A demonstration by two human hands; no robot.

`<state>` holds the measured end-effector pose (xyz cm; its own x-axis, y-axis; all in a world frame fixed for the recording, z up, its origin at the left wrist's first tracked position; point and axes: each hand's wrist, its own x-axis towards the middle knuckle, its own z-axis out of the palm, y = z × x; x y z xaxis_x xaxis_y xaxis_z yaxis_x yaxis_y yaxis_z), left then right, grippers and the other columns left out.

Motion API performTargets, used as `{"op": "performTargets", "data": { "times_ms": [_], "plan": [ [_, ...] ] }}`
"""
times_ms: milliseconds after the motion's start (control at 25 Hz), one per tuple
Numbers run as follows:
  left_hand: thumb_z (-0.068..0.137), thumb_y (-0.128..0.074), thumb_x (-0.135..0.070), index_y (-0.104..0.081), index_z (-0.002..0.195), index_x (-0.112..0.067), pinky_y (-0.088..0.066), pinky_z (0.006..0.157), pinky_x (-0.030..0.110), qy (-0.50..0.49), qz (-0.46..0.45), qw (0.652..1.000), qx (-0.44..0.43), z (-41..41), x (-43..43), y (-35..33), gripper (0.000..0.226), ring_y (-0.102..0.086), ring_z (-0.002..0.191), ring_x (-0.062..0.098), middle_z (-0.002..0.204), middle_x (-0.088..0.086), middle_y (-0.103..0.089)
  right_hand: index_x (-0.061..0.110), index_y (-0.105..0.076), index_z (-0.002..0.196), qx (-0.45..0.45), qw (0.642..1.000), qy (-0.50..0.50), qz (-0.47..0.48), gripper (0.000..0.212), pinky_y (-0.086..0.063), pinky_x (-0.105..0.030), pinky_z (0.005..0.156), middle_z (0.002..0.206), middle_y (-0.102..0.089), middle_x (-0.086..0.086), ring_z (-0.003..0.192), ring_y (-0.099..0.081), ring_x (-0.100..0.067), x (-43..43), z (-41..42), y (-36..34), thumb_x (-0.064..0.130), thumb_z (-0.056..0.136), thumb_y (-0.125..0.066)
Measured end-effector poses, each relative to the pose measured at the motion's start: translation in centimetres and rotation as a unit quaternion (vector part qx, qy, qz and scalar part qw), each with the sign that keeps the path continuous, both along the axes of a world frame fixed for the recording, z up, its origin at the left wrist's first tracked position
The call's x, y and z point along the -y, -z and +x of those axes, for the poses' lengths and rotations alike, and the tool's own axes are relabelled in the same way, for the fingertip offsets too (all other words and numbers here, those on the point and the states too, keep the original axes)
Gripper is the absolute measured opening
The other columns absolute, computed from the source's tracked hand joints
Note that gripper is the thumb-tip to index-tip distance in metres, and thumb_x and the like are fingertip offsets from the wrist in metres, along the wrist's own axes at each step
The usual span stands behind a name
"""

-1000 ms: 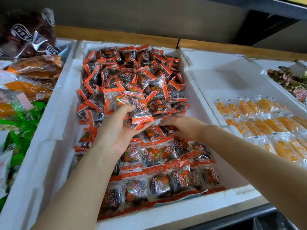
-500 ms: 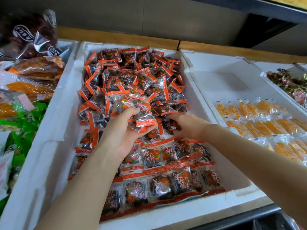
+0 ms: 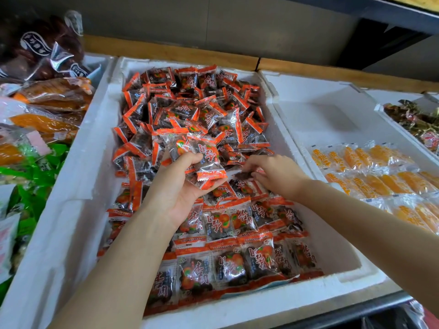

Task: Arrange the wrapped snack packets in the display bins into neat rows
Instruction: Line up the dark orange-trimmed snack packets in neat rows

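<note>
A white foam bin (image 3: 78, 162) holds many orange-edged snack packets with dark fruit inside. The far half is a loose pile (image 3: 190, 110); the near half lies in flat rows (image 3: 228, 260). My left hand (image 3: 175, 193) is palm up over the middle of the bin and grips a small stack of packets (image 3: 204, 160). My right hand (image 3: 275, 174) reaches in palm down just right of it, fingers curled onto a packet (image 3: 244, 176) at the edge of the pile; whether it pinches that packet is unclear.
To the right, a second foam bin (image 3: 320, 108) holds rows of yellow-orange packets (image 3: 380, 176). A further bin (image 3: 418, 122) with dark wrapped sweets sits at far right. Left of the main bin lie orange, green and dark bagged goods (image 3: 42, 110). A wooden ledge (image 3: 171, 53) runs behind.
My left hand has lifted slightly with its stack. My right hand has shifted a little along the pile's near edge, fingers curling onto a packet.
</note>
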<state>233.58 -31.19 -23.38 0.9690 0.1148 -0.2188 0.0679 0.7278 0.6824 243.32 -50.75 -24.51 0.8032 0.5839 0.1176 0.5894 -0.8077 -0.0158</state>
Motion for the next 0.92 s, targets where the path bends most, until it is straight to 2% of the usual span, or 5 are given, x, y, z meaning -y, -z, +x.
{"op": "performTargets", "data": {
  "times_ms": [200, 400, 560, 760, 920],
  "plan": [
    [0.089, -0.057, 0.001, -0.058, 0.112, -0.011, -0.056, 0.076, 0.055, -0.005, -0.002, 1.0, 0.002, 0.0, 0.0, -0.1, 0.027, -0.068, 0.099, 0.033, 0.115, 0.015, -0.066, 0.015, -0.059, 0.1, 0.059, 0.996, -0.064, 0.035, 0.009, -0.051, -0.038, 0.074, 0.098, -0.068, -0.003, 0.086, -0.063, -0.025, 0.7, -0.3, -0.4, 0.017, 0.091, -0.058],
    [0.089, -0.057, 0.002, -0.058, 0.108, -0.011, -0.056, 0.077, 0.055, -0.007, -0.007, 1.0, -0.003, -0.3, 0.2, -0.3, 0.023, -0.066, 0.099, 0.032, 0.113, 0.015, -0.065, 0.021, -0.06, 0.094, -0.075, 0.992, -0.064, -0.076, 0.006, -0.042, -0.03, 0.09, 0.112, -0.059, 0.002, 0.111, -0.052, -0.017, 1.6, 0.5, 0.8, 0.025, 0.091, -0.058],
    [0.089, -0.057, 0.002, -0.059, 0.109, -0.012, -0.057, 0.076, 0.055, -0.01, -0.005, 1.0, -0.001, -0.2, 0.2, -0.4, 0.025, -0.067, 0.095, 0.03, 0.108, 0.012, -0.066, 0.022, -0.059, 0.106, -0.087, 0.995, -0.036, -0.025, 0.016, -0.043, -0.035, 0.088, 0.095, -0.063, 0.005, 0.099, -0.052, -0.015, 1.1, 1.1, 0.1, 0.026, 0.098, -0.045],
    [0.089, -0.056, 0.001, -0.057, 0.114, -0.009, -0.058, 0.071, 0.052, 0.004, 0.011, 1.0, 0.005, -0.1, 0.1, -0.1, 0.027, -0.068, 0.098, 0.032, 0.114, 0.018, -0.066, 0.021, -0.045, 0.138, -0.176, 0.983, -0.017, -0.04, 0.051, -0.038, -0.029, 0.098, 0.134, -0.054, 0.002, 0.118, -0.052, -0.017, -1.1, 2.5, 0.6, 0.02, 0.09, -0.062],
    [0.089, -0.056, 0.001, -0.056, 0.119, -0.008, -0.059, 0.07, 0.051, 0.005, 0.011, 1.0, 0.0, 0.0, 0.1, -0.1, 0.031, -0.069, 0.094, 0.031, 0.112, 0.017, -0.067, 0.01, -0.049, 0.132, -0.196, 0.977, -0.033, -0.08, 0.057, -0.034, -0.02, 0.089, 0.132, -0.054, -0.006, 0.119, -0.05, -0.02, -2.0, 3.4, 0.0, 0.021, 0.081, -0.072]
  ]
}}
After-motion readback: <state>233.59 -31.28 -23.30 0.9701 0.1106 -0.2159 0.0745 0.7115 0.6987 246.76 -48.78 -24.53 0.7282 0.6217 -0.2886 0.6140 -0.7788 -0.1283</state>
